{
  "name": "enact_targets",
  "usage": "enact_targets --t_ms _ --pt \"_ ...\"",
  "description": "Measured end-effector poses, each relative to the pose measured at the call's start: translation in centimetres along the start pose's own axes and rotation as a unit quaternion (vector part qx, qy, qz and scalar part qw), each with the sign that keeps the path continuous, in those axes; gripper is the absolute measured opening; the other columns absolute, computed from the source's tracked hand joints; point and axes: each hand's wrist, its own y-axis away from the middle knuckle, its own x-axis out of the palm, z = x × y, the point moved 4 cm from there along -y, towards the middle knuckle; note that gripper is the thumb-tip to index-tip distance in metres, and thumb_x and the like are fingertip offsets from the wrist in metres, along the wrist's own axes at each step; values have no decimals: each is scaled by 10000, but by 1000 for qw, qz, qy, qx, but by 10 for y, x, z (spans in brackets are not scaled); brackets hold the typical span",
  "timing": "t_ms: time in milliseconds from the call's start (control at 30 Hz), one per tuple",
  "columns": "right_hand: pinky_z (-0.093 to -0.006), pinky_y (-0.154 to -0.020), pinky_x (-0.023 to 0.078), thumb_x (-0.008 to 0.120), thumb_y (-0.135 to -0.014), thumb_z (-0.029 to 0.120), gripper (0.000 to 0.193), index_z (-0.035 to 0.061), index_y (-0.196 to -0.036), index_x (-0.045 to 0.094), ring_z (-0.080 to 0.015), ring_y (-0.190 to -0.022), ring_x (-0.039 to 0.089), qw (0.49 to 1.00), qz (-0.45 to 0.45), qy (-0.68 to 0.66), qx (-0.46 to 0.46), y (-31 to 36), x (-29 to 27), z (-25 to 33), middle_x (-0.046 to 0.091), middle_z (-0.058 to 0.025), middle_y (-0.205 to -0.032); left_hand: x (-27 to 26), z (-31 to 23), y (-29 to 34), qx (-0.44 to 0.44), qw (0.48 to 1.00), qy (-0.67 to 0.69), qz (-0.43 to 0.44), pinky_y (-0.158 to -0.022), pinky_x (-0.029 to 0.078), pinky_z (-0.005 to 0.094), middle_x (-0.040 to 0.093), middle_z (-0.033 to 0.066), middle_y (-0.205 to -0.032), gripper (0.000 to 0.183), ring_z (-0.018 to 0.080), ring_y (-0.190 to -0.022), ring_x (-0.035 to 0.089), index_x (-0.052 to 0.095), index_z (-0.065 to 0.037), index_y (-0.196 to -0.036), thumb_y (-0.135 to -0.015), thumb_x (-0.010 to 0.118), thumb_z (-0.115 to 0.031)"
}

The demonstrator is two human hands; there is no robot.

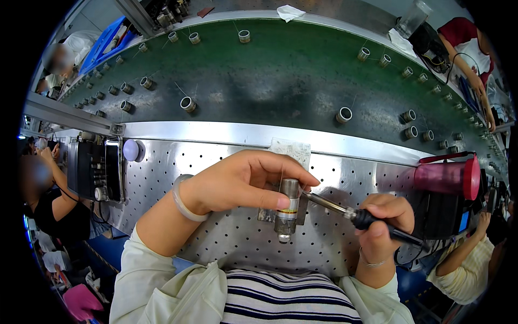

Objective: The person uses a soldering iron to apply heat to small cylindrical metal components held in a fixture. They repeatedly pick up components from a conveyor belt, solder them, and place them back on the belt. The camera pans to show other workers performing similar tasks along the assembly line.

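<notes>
Near the middle of the bench, a small metal cylinder (286,212) with a coppery band is held by my left hand (237,178). The thumb presses its side and the fingers arch over its top end. A thin wire rises by those fingers. My right hand (386,218) is closed round the black handle of a soldering iron (328,204). The iron's tip points left and meets the area beside the cylinder's upper end; whether it touches is hidden by my fingers. Behind the cylinder sits a dark metal block (303,211), partly covered.
Beyond the perforated metal bench (216,243) runs a green conveyor belt (286,70) with several small metal rings (343,114) on it. A pink container (448,177) stands right, a black device (86,167) left. A whitish cloth (291,148) lies behind my hand. Other people work at both sides.
</notes>
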Motion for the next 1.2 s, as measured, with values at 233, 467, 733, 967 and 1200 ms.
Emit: enact_targets --t_ms 233,467,733,967,1200 --pt "-238 -490 440 734 -757 83 224 -46 -839 570 -149 -532 552 995 19 -70 63 0 -1 -5 583 -110 -689 -2 -6 3 67 998 -10 13 -811 490 277 580 168 -1071 166 202 -957 583 676 9 -877 -728 679 83" --pt "-253 -508 430 747 -735 61 221 -49 -848 592 -164 -561 558 997 39 -46 46 2 -3 -8 604 -122 -714 -5 -3 4 73 997 -14 2 -791 508 285 587 187 -1085 190 218 -948 600 677 2 -834 -681 708 111" --pt "-255 -521 421 768 -727 87 248 -45 -843 593 -170 -580 565 997 31 -55 51 1 -1 -7 604 -111 -684 -7 -3 5 63 997 -37 -5 -851 451 315 605 191 -1065 175 234 -971 586 688 -42 -724 -625 749 89" --pt "-254 -530 424 777 -719 96 260 -43 -840 593 -170 -575 560 997 31 -38 57 3 -3 -9 606 -110 -690 -7 -3 5 58 998 -38 -6 -862 446 315 606 190 -1065 176 233 -978 583 691 -45 -713 -614 761 83" --pt "-258 -533 430 759 -722 76 232 -44 -837 596 -171 -576 561 997 40 -31 55 3 -5 -10 608 -111 -710 -8 -2 4 71 997 -35 11 -864 445 314 604 191 -1071 183 239 -990 579 702 -34 -765 -617 777 44"
